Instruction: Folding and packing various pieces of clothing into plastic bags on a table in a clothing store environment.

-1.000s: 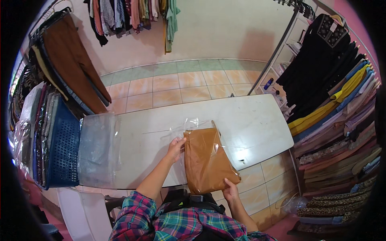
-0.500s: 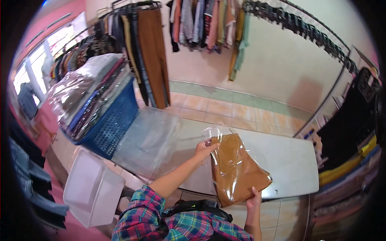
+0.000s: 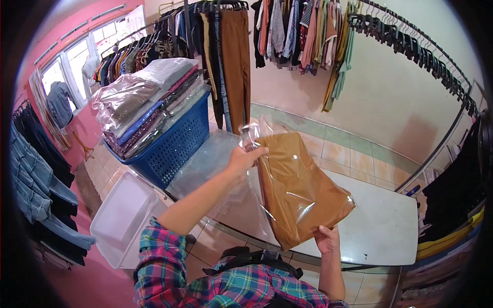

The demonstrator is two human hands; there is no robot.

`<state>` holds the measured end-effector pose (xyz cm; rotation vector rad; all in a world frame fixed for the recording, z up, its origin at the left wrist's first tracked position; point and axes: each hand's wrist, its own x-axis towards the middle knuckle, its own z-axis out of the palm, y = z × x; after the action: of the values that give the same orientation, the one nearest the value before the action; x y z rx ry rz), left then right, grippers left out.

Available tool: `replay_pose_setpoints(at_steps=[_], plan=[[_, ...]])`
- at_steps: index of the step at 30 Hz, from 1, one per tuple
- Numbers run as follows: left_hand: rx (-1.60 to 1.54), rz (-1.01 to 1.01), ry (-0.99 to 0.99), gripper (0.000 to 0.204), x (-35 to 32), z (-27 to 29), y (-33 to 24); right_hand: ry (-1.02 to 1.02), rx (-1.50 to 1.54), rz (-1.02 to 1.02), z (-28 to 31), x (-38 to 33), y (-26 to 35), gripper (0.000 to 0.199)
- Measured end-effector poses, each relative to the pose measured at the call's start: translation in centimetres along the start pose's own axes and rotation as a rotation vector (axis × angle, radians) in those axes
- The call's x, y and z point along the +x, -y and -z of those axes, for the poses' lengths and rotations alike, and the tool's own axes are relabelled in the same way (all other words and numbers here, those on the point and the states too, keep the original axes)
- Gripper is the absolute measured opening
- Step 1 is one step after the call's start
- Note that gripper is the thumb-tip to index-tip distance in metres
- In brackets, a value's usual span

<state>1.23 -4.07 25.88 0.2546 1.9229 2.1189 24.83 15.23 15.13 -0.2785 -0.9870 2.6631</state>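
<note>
Already the folded brown garment [image 3: 300, 190] sits fully inside its clear plastic bag [image 3: 257, 134], lifted off the white desk [image 3: 382, 228] and held in the air above its near edge. The left hand [image 3: 245, 156] has its fingers pinched shut on the crumpled open top of the bag, while the right hand [image 3: 327, 239] cups the lower corner from beneath, fingers closed on it. So the bagging looks done; judging by the loose, gaping mouth, the bag is not yet sealed or put down anywhere.

To the left, a blue plastic basket [image 3: 172, 149] is heaped well above its rim with folded clothes in clear bags [image 3: 146, 97]. Beside it on the desk lies a flat stack of empty clear bags [image 3: 208, 161]. Lower down stands a white plastic tub [image 3: 120, 218], which looks empty.
</note>
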Motion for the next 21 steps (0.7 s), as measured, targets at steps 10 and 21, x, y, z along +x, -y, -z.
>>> replay_pose_setpoints(at_steps=[10, 21], plan=[[0.016, -0.221, 0.0, 0.02, 4.4, 13.7, -12.0, 0.167, -0.109, 0.079, -15.5, 8.4, -2.0, 0.052], [0.044, -0.386, -0.156, 0.035, 12.1, 34.4, -24.0, 0.436, -0.101, 0.145, -37.0, 21.4, -8.9, 0.055]])
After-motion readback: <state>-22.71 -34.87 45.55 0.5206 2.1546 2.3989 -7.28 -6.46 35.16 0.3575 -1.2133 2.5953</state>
